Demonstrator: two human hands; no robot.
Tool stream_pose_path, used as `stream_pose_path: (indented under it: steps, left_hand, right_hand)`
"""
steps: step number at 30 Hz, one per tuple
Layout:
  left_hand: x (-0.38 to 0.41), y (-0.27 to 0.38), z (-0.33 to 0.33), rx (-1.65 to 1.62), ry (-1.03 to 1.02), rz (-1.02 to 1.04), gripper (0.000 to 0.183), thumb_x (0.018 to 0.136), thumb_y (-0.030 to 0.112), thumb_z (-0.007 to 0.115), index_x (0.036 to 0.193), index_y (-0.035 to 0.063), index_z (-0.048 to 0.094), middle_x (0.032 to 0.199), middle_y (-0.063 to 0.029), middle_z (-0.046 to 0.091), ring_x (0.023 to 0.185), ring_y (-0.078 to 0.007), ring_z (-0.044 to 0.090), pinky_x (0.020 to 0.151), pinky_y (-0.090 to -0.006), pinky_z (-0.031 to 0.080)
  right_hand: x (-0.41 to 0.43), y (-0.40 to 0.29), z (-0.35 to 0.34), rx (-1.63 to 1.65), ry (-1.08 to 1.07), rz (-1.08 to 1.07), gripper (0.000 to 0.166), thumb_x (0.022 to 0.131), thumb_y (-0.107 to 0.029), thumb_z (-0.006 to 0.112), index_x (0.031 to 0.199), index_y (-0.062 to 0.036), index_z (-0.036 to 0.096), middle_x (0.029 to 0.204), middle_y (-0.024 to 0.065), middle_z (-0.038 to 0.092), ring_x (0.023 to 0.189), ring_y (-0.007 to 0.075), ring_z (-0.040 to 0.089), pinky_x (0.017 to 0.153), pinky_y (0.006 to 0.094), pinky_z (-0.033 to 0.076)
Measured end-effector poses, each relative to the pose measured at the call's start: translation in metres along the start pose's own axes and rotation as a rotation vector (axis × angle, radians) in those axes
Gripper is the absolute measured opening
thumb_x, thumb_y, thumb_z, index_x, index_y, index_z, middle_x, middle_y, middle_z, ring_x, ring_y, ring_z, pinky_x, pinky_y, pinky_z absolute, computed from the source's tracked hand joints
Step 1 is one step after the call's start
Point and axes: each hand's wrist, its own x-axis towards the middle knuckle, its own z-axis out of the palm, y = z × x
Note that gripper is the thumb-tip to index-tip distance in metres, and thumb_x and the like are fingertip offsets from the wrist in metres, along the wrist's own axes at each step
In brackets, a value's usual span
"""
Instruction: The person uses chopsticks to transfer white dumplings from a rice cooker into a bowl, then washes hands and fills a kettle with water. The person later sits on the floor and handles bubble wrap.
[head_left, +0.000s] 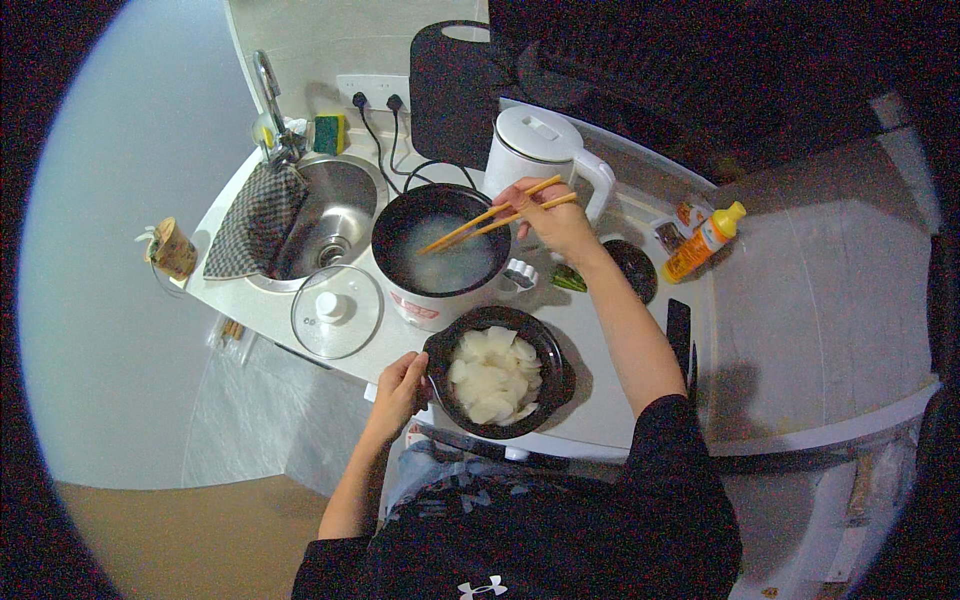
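Observation:
My right hand (549, 217) grips a pair of wooden chopsticks (487, 220), their tips down inside the electric cooking pot (442, 193). Cloudy liquid (444, 262) with pale pieces fills the lower part of that pot. With my left hand (403, 386) I hold the side handle of a black bowl (559, 360). Thin, pale, translucent vegetable slices (495, 375) are heaped in this bowl. It is close in front of the pot, at the counter's near edge. Left of the bowl lies a glass lid (352, 330) with a white knob.
A white electric kettle (517, 154) stands behind the pot. The steel sink (352, 199) is left, with a checked cloth (255, 221) over its rim. To the right are green vegetable pieces (568, 279), a dark bowl (631, 270), a yellow-capped bottle (697, 244) and a black-handled knife (679, 330).

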Motion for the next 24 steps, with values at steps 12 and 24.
stream_pose_path:
  steps: [12, 24]
  left_hand:
    - [0.011, 0.001, -0.017, 0.42, -0.02, 0.234, 0.031, 0.088, 0.028, 0.047, 0.078, -0.0005, 0.052, 0.055, -0.0095, 0.054, 0.05, -0.0163, 0.054, 0.048, -0.0296, 0.042]
    - [0.015, 0.015, -0.021, 0.803, -0.074, 0.411, 0.023, 0.087, 0.021, 0.046, 0.088, -0.0013, 0.046, 0.075, -0.0222, 0.058, 0.076, -0.0396, 0.055, 0.066, -0.0442, 0.042]
  right_hand:
    - [0.007, -0.02, -0.018, 0.02, -0.128, 0.193, 0.034, 0.089, -0.03, 0.05, 0.078, -0.0004, 0.062, 0.067, 0.0086, 0.063, 0.051, 0.0075, 0.056, 0.039, 0.0165, 0.038]
    - [-0.009, -0.029, -0.05, 0.272, 0.078, 0.14, 0.04, 0.089, -0.035, 0.048, 0.074, 0.0001, 0.061, 0.063, 0.0106, 0.061, 0.045, 0.0071, 0.054, 0.033, 0.0162, 0.034]
